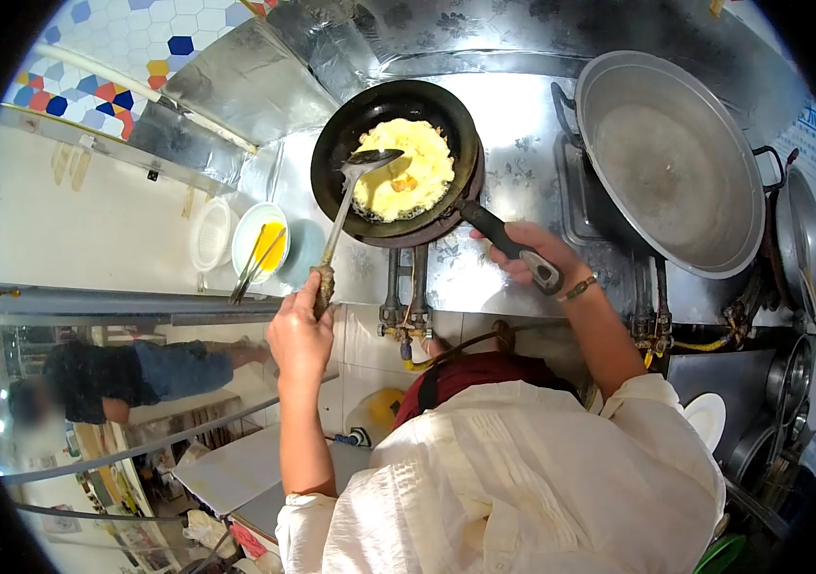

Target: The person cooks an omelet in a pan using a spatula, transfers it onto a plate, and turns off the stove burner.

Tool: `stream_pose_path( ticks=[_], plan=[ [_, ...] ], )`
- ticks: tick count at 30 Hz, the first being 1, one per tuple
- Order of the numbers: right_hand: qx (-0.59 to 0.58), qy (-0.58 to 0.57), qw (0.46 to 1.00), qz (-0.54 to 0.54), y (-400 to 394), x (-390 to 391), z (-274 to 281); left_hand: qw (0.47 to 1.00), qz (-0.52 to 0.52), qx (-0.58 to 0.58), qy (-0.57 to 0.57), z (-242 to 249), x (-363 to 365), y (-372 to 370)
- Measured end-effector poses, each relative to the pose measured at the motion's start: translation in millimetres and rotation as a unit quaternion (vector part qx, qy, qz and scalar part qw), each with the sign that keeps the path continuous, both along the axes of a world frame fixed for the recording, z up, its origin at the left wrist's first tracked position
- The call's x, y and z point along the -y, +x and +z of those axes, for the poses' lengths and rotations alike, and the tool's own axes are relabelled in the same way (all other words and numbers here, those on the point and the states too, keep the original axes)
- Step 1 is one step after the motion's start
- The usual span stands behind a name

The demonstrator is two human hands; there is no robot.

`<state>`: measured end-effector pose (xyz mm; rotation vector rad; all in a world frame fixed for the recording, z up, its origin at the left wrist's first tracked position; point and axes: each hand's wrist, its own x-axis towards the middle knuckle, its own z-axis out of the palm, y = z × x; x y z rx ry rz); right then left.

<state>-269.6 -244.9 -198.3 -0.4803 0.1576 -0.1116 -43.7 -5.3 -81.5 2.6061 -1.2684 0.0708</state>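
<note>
While your left hand [301,328] closes its fingers around the ladle [338,222], your right hand [544,251] grips the black handle [492,228] of the wok [331,158], which holds yellow egg [418,177] beyond both hands.

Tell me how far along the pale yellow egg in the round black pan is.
Looks done: the egg is spread out and seems largely set. In hand: the left hand holds a long-handled metal ladle over it; the right hand grips the pan by its black handle. Probably left: taking the egg out of the pan, and using the yellow liquid in the pale round bowl.
</note>
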Motion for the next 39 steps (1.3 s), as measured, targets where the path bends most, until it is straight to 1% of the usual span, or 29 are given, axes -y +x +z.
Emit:
stream_pose_path(
  ticks=[1, 3, 4, 6, 9, 11, 12, 13, 14, 15, 17, 18, 20, 22, 23, 25, 26, 27, 29, 30, 31, 33, 34, 35, 37, 39],
  plan=[
    [0.000, 0.000, 1.000, 0.000, 0, 0, 4, 1.000, 0.011, -0.009, 0.006, 4, -1, 1],
    [-0.040, -0.015, 0.999, 0.002, 0, 0, 11, 1.000, 0.006, -0.008, -0.011, 0, -10, 5],
    [-0.040, -0.016, 0.999, 0.002, 0, 2, 8, 0.999, 0.012, -0.028, -0.031, -5, -13, 7],
    [-0.040, -0.050, 0.996, 0.056, 2, 7, 2, 0.997, 0.019, -0.047, -0.051, -7, -17, 6],
    [-0.044, -0.041, 0.997, 0.042, 4, 3, 13, 0.992, 0.037, -0.074, -0.091, -7, -15, 3],
    [-0.045, -0.034, 0.998, 0.039, 3, -1, 24, 0.983, 0.034, -0.105, -0.147, -3, -16, 1],
    [-0.029, -0.045, 0.998, 0.031, 1, -2, 29, 0.983, 0.035, -0.104, -0.150, -1, -17, 1],
    [-0.014, -0.056, 0.998, 0.024, 1, -1, 32, 0.976, 0.032, -0.121, -0.181, 2, -17, 2],
    [0.030, -0.004, 0.999, 0.036, 0, 3, 31, 0.967, 0.029, -0.137, -0.212, 5, -17, 2],
    [0.030, -0.007, 0.999, 0.039, 3, 6, 37, 0.966, 0.031, -0.137, -0.216, 10, -15, 2],
    [0.040, -0.023, 0.999, 0.000, 12, 13, 53, 0.958, 0.023, -0.131, -0.253, 20, -11, 0],
    [0.056, -0.007, 0.998, 0.003, 20, 11, 60, 0.958, 0.007, -0.132, -0.253, 24, -10, 0],
    [0.082, 0.021, 0.996, 0.002, 35, 7, 72, 0.951, 0.023, -0.151, -0.270, 34, -3, -5],
    [0.106, 0.064, 0.992, 0.009, 39, 4, 71, 0.946, 0.028, -0.155, -0.284, 39, 1, -9],
    [0.106, 0.062, 0.992, 0.011, 35, 5, 67, 0.948, 0.033, -0.153, -0.277, 40, 1, -9],
    [0.163, 0.159, 0.970, 0.087, 20, 5, 55, 0.949, 0.040, -0.149, -0.274, 41, -1, -7],
    [0.138, 0.213, 0.962, 0.098, 8, 3, 49, 0.953, 0.026, -0.133, -0.270, 39, -3, -7],
    [0.137, 0.209, 0.963, 0.101, 0, 1, 52, 0.957, 0.013, -0.119, -0.264, 37, -4, -8],
    [0.071, 0.173, 0.980, 0.075, -14, -2, 63, 0.955, 0.022, -0.139, -0.262, 35, -5, -10],
    [0.048, 0.100, 0.992, 0.060, -10, -1, 65, 0.947, 0.029, -0.161, -0.275, 30, -5, -11],
    [0.045, 0.101, 0.992, 0.058, -3, -1, 68, 0.939, 0.035, -0.182, -0.289, 28, -3, -11],
    [0.032, 0.032, 0.999, 0.029, 16, 5, 75, 0.938, 0.036, -0.189, -0.288, 28, 2, -11],
    [0.056, 0.016, 0.998, 0.029, 26, 8, 76, 0.938, 0.038, -0.196, -0.283, 28, 5, -12],
    [0.046, -0.010, 0.999, 0.016, 32, 10, 82, 0.938, 0.038, -0.199, -0.281, 29, 9, -13],
    [0.021, 0.025, 0.999, 0.030, 31, 15, 85, 0.932, 0.034, -0.213, -0.291, 33, 16, -16],
    [0.098, 0.110, 0.983, 0.106, 15, 19, 54, 0.938, 0.024, -0.190, -0.288, 29, 13, -11]
  ],
)
